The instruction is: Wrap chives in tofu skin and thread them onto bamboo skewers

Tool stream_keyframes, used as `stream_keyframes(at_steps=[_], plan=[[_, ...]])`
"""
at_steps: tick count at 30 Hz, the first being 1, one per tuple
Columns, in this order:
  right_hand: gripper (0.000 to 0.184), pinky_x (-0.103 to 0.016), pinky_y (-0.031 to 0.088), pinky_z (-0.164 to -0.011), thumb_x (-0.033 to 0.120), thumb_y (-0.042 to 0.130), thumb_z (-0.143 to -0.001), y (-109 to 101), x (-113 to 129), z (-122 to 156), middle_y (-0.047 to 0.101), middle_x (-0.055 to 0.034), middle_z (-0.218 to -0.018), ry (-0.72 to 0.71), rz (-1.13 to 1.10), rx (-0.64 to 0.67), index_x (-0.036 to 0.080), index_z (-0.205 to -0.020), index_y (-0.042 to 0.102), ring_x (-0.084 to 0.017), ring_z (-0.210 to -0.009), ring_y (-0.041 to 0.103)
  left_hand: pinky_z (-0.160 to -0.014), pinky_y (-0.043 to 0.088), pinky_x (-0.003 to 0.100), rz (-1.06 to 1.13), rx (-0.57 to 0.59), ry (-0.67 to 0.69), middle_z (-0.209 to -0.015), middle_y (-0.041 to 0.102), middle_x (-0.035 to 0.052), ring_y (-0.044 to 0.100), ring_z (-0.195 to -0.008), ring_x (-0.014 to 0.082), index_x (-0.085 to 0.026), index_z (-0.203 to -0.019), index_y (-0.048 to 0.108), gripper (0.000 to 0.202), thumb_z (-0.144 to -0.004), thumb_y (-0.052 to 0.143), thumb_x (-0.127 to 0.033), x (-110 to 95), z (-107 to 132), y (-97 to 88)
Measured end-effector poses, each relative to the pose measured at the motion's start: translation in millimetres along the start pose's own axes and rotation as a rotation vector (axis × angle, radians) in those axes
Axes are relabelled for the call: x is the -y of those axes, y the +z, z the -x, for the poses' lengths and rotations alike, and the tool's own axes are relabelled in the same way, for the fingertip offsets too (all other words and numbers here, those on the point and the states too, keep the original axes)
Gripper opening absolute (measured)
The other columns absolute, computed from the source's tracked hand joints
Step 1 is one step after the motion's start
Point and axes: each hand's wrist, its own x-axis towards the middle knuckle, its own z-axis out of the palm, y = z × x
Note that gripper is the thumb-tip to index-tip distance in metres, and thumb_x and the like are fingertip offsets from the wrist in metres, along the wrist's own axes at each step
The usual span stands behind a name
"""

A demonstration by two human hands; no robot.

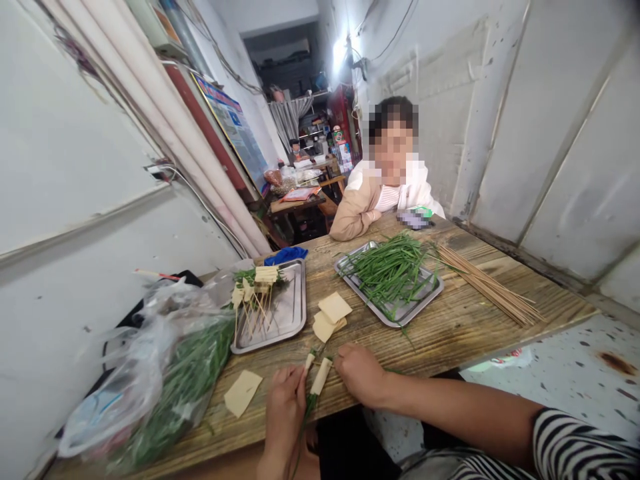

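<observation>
My left hand is closed at the near table edge around green chive stalks and a pale tofu-skin roll. My right hand is closed just right of that roll, its fingers pinched at the roll's top end. A second thin roll pokes up between the hands. Loose tofu-skin squares lie just beyond, and one more square lies to the left. A metal tray holds several finished skewers.
A second tray holds loose chives. Bamboo skewers lie at the right. A plastic bag of chives sits at the left. A person leans on the far table edge. A blue cloth lies behind the tray.
</observation>
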Motion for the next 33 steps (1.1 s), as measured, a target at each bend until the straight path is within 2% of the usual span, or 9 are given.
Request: stream_keyframes(at_steps=[7, 13, 21, 24, 27, 30, 33], plan=[[0.023, -0.025, 0.043, -0.064, 0.010, 0.046, -0.086, -4, 1, -6, 0.066, -0.0076, -0.083, -0.032, 0.006, 0.030, 0.013, -0.080, 0.068, -0.019, -0.081, 0.059, -0.067, 0.043, 0.030, 0.041, -0.012, -0.011, -0.075, 0.064, 0.0045, 0.055, -0.071, 0.0176, -0.020, -0.081, 0.069, 0.026, -0.088, 0.045, -0.026, 3, 1, 1.3], [0.020, -0.024, 0.040, -0.061, 0.009, 0.049, -0.083, 6, 3, -22, 0.066, -0.0075, -0.079, -0.067, 0.000, 0.024, 0.012, -0.077, 0.067, -0.018, -0.077, 0.058, -0.069, 0.044, 0.031, 0.072, 0.021, -0.029, -0.075, 0.064, 0.0050, 0.055, -0.072, 0.0175, -0.020, -0.077, 0.069, 0.029, -0.089, 0.044, -0.028, 3, 0, 1.0], [0.018, -0.024, 0.038, -0.057, 0.010, 0.052, -0.081, 28, 4, -36, 0.066, -0.0072, -0.074, -0.089, -0.066, -0.114, 0.012, -0.071, 0.067, -0.018, -0.070, 0.056, -0.071, 0.048, 0.033, 0.105, 0.103, -0.077, -0.079, 0.065, 0.0065, 0.059, -0.077, 0.0194, -0.019, -0.088, 0.070, 0.033, -0.091, 0.041, -0.032, 1, -2, -7.4], [0.020, -0.023, 0.038, -0.058, 0.010, 0.050, -0.082, 33, 4, -35, 0.065, -0.0054, -0.071, -0.073, -0.091, -0.176, 0.013, -0.069, 0.066, -0.016, -0.067, 0.055, -0.075, 0.049, 0.033, 0.095, 0.127, -0.077, -0.086, 0.066, 0.0070, 0.060, -0.082, 0.0200, -0.019, -0.096, 0.069, 0.029, -0.088, 0.046, -0.035, -4, 0, -10.0], [0.021, -0.023, 0.039, -0.058, 0.010, 0.050, -0.082, 35, 4, -35, 0.064, -0.0048, -0.070, -0.057, -0.118, -0.201, 0.014, -0.068, 0.065, -0.016, -0.066, 0.054, -0.075, 0.050, 0.034, 0.033, 0.059, -0.061, -0.088, 0.066, 0.0077, 0.060, -0.083, 0.0209, -0.018, -0.099, 0.068, 0.027, -0.085, 0.051, -0.034, -10, 3, -6.1], [0.020, -0.024, 0.039, -0.058, 0.009, 0.050, -0.081, 32, 5, -33, 0.066, -0.0063, -0.073, -0.053, -0.122, -0.190, 0.013, -0.070, 0.066, -0.017, -0.067, 0.055, -0.071, 0.049, 0.035, -0.061, -0.023, -0.054, -0.082, 0.066, 0.0077, 0.060, -0.078, 0.0213, -0.017, -0.096, 0.068, 0.025, -0.085, 0.049, -0.031, -13, 6, 0.7], [0.018, -0.026, 0.041, -0.061, 0.011, 0.051, -0.081, 25, 6, -24, 0.066, -0.0081, -0.076, -0.043, -0.158, -0.202, 0.012, -0.072, 0.067, -0.018, -0.070, 0.057, -0.068, 0.049, 0.034, -0.125, -0.047, -0.014, -0.077, 0.065, 0.0064, 0.060, -0.073, 0.0205, -0.017, -0.092, 0.067, 0.022, -0.084, 0.050, -0.028, -16, 7, 4.8]])
